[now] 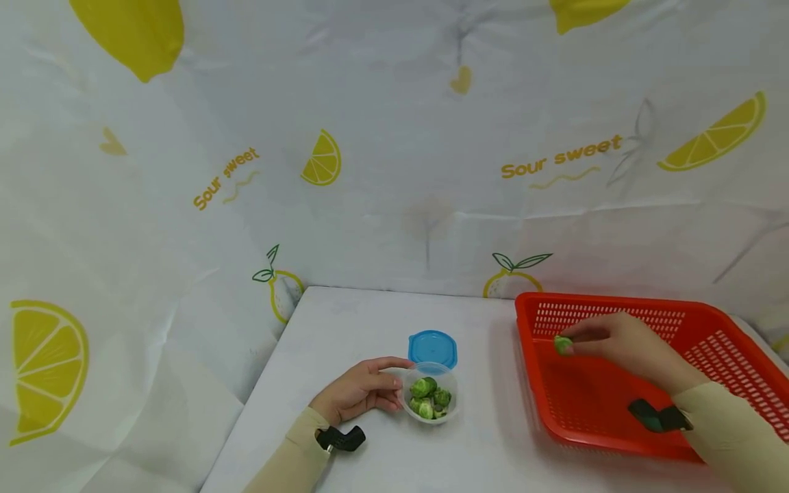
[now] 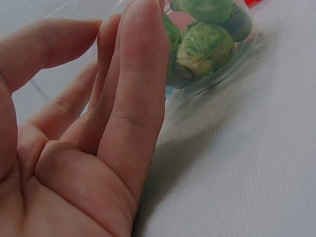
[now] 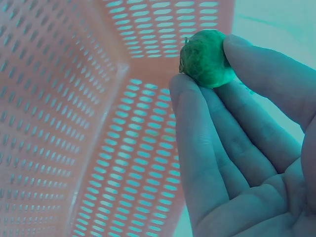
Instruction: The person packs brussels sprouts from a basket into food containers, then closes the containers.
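Note:
My right hand (image 1: 622, 346) pinches a Brussels sprout (image 1: 562, 344) between thumb and fingertips, above the inside of a red plastic basket (image 1: 535, 390). In the right wrist view the sprout (image 3: 205, 58) shows round and green, clear of the basket's slotted wall (image 3: 133, 133). On the table's left part, a small clear round bowl (image 1: 454, 407) holds several Brussels sprouts (image 1: 425, 388). My left hand (image 1: 364, 390) rests at the bowl's left side, its fingers touching the wall. Through the bowl, sprouts (image 2: 207, 48) appear beside these fingers in the left wrist view.
A blue lid (image 1: 433, 347) lies flat just behind the bowl. The basket takes up the right side of the white table (image 1: 351, 315). Behind the table hangs a white sheet (image 1: 394, 171) with a lemon print.

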Available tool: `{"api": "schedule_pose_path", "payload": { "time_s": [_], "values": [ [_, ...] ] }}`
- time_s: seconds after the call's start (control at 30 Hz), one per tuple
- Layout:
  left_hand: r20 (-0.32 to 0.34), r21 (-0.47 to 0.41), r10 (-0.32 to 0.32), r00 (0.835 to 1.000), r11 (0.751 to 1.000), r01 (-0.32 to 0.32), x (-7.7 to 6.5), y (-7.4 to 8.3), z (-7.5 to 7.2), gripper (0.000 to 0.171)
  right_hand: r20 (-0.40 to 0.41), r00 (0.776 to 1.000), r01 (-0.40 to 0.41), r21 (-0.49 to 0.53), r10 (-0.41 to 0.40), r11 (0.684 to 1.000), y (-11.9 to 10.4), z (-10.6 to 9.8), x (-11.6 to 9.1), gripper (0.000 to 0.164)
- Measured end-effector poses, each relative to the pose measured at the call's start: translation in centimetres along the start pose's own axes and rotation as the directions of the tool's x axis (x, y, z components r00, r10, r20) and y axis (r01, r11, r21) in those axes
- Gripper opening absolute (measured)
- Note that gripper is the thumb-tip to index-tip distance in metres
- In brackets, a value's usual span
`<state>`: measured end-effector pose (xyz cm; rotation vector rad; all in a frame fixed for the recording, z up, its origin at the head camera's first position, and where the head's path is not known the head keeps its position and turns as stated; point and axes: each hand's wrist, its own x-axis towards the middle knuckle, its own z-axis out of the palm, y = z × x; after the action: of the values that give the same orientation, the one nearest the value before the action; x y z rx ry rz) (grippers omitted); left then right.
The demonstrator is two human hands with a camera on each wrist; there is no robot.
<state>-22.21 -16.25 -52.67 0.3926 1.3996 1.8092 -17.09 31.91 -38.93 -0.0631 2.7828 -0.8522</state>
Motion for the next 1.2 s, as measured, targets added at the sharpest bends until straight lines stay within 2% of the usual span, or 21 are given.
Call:
{"api": "schedule_pose_path", "payload": {
  "time_s": [0.23, 0.47, 0.73, 0.97, 1.2],
  "values": [
    [-0.006, -0.003, 0.005, 1.000, 1.000, -0.005, -0.3, 0.0, -0.2, 0.053, -0.017, 1.000, -0.016, 0.024, 0.016, 1.000, -1.8, -0.2, -1.7, 0.050],
    [-0.016, -0.001, 0.000, 1.000, 1.000, 0.000, -0.1, 0.2, -0.3, 0.054, -0.051, 0.998, 0.025, 0.058, -0.022, 0.998, -4.6, 0.7, -2.9, 0.050],
    [-0.019, -0.006, 0.000, 1.000, 1.000, 0.000, 0.0, 0.2, -0.3, 0.057, -0.032, 0.998, 0.062, 0.174, -0.057, 0.983, -8.5, 3.3, -2.2, 0.043],
    [-0.013, -0.007, 0.001, 1.000, 1.000, -0.001, 0.0, 0.1, -0.2, 0.055, -0.016, 0.992, 0.122, 0.251, -0.121, 0.960, -11.2, 6.0, -1.2, 0.036],
    [-0.015, -0.007, 0.004, 1.000, 1.000, -0.004, 0.1, 0.1, -0.2, 0.056, -0.020, 0.990, 0.139, 0.318, -0.139, 0.938, -13.1, 8.9, -0.4, 0.032]
  ]
}}
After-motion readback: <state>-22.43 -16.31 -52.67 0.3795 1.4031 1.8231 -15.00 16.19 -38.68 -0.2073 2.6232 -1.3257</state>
